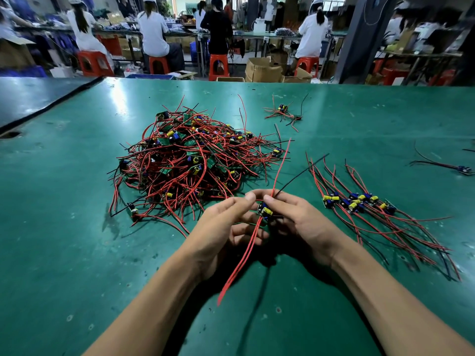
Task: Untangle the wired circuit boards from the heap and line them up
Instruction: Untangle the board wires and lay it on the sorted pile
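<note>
A big tangled heap [190, 158] of small green circuit boards with red and black wires lies left of centre on the green table [64, 240]. Both hands are raised just in front of the heap. My left hand [226, 229] and my right hand [300, 222] together pinch one circuit board [264, 210] with a yellow capacitor. Its red wires hang down toward me, and a red and a black wire stick up to the right. To the right, a row of sorted boards [357, 201] lies side by side with their wires trailing toward the near right.
A small clump of boards and wires [282, 111] lies at the back right. One single wired board [462, 169] sits near the right edge. A dark seam [51, 104] crosses the far left corner. Beyond the table, people sit on red stools at benches.
</note>
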`<state>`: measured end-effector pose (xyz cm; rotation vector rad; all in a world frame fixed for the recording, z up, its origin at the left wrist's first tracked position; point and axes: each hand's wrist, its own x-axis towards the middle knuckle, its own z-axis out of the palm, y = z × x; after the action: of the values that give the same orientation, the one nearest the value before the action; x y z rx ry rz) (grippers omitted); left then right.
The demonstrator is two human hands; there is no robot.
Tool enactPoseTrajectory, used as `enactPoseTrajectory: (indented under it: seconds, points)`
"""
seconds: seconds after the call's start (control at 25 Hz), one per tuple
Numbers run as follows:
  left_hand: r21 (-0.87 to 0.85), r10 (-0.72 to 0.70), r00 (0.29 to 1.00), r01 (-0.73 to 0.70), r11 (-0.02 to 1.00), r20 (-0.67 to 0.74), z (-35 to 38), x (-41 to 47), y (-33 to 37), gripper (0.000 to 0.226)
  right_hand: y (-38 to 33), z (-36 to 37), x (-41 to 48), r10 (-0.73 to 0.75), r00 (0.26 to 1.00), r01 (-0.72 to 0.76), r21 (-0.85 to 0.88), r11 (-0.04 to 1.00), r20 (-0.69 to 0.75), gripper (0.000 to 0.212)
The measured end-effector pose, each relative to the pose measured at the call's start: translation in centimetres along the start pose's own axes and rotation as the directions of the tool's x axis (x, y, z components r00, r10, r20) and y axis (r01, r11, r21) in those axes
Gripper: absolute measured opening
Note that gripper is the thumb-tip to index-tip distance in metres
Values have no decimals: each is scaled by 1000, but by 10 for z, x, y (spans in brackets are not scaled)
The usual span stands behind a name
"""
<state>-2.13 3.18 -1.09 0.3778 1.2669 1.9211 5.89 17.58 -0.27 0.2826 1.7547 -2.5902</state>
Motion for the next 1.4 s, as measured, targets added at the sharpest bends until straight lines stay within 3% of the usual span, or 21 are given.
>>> enactPoseTrajectory:
  seconds: [0.12, 0.36, 0.64, 0.8, 0.96, 1.04, 1.16, 1.28, 1.4]
  points:
    - [53, 14, 1000, -15, 998, 16, 0, -2, -1, 38, 3, 0, 3, 18, 998, -21, -57, 998, -54, 27]
    - [104, 8, 1000, -10, 995, 15, 0, -3, -1, 36, 5, -8, 6, -150, 945, 88, -216, 972, -290, 13]
    - [137, -34, 996, 22, 990, 82, 0, -4, 2, 19, 0, -8, 1, -104, 979, 88, -98, 991, -175, 26]
    - [149, -10, 999, 2, 989, 51, 5, -5, 0, 3, 0, -5, 0, -80, 988, 67, -98, 993, -134, 28]
    - [151, 9, 1000, -7, 988, -7, 8, -5, -2, 2, 3, 0, -2, -39, 998, 39, -2, 999, -52, 27]
    - [170, 30, 999, -26, 985, -18, 9, -5, -4, 4, 5, 0, -2, -55, 994, 49, -66, 997, -97, 27]
    - [162, 65, 996, -55, 985, -54, 11, -5, -6, 7, 7, -5, 0, -127, 959, 48, -297, 954, -252, 31]
    - [154, 68, 994, -53, 987, -89, 11, -5, -6, 3, 8, -10, 3, -159, 941, 58, -321, 945, -298, 31]
    - [158, 45, 997, -34, 987, -66, 10, -4, -5, 9, 7, -8, 2, -161, 955, 80, -307, 948, -248, 26]
